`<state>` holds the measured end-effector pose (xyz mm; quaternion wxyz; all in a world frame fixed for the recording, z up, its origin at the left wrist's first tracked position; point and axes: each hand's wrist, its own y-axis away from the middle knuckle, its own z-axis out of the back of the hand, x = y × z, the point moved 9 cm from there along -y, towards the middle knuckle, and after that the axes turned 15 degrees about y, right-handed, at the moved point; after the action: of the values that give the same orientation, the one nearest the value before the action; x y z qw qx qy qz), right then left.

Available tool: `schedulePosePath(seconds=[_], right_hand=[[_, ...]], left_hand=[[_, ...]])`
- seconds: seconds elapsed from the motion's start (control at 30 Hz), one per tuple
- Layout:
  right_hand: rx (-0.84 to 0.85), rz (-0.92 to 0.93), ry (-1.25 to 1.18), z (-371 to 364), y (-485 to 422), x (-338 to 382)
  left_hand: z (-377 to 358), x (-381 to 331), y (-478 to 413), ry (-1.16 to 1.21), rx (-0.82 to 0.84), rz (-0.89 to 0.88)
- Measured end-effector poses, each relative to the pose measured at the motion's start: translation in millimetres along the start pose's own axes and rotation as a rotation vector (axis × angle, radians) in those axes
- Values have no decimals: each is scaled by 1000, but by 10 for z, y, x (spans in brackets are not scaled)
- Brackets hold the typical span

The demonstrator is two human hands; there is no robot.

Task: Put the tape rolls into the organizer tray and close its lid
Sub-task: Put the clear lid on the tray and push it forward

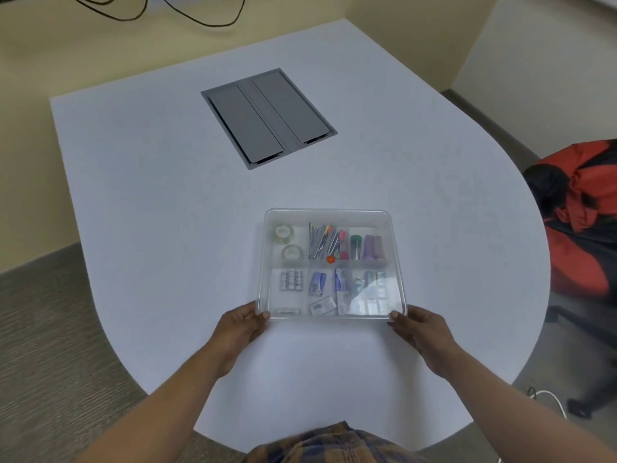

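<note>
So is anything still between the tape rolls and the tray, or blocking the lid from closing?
Nothing visible. Both clear tape rolls already sit in the far-left compartment of the clear plastic organizer tray. The translucent lid appears to lie over it, and the left hand and right hand grip its near corners.

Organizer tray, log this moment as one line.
tape rolls: in tray | lid: on | left hand, right hand: gripping near corners
</note>
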<state>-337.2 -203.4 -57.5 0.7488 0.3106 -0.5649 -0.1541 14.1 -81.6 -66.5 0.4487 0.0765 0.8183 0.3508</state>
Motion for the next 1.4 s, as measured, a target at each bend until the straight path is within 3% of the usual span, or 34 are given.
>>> schedulePosePath(seconds=[0.33, 0.57, 0.73, 0.83, 0.97, 1.23, 1.4], right_hand=[[-39, -56, -138, -4, -22, -73], [-19, -71, 112, 88, -103, -4], [3, 30, 532, 154, -180, 293], [-74, 206, 904, 158, -229, 641], [5, 445, 1174, -79, -276, 968], [1, 393, 1503, -139, -406, 905], [31, 388, 1560, -149, -397, 940]], left_hand=[[37, 81, -82, 82, -118, -42], [30, 33, -91, 18, -130, -85], [-27, -205, -141, -295, -97, -51], [-159, -532, -201, -699, -36, -168], [-449, -725, -321, -1109, 93, -283], [-488, -728, -439, -1345, 15, -286], [-496, -749, -458, -1415, 9, -251]])
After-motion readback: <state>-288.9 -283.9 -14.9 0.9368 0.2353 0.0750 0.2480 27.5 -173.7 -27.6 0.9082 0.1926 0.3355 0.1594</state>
